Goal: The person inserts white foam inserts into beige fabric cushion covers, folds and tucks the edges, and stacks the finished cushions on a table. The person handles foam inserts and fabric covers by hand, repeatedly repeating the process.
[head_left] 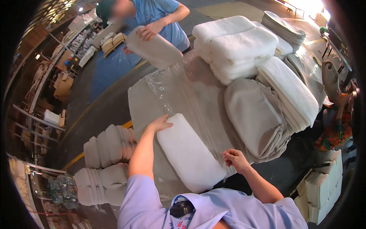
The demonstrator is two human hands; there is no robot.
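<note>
White pad (189, 152) lies flat on the desk (139, 103), wrapped in clear film (190, 87). Long axis runs from near the person's chest up and left toward the far side; near end points at the lower edge of the view, far end points toward the co-worker (160, 15) across the desk. Pad is oblong, rounded corners, near end just past the desk edge.

Left hand (159, 124) rests on the pad's far left corner, fingers flat and spread, palm down, pressing rather than gripping. Right hand (235, 158) is just right of the pad's near end, fingers curled in a pinch, apparently on the film's edge, though the film is too clear there to be sure of it.

Film stretches in a taut sheet from the pad up across the desk to a second pad (154, 47), which the co-worker holds tilted above the desk's far end with one hand on top.

Right of the film: grey folded covers (255, 114) stacked on the desk, white pads (238, 44) piled behind them, a leaning row of white sheets (293, 93) further right. Left of the desk, on the floor: grey rolled bundles (105, 145). Lower right: small white stacks (324, 187).
</note>
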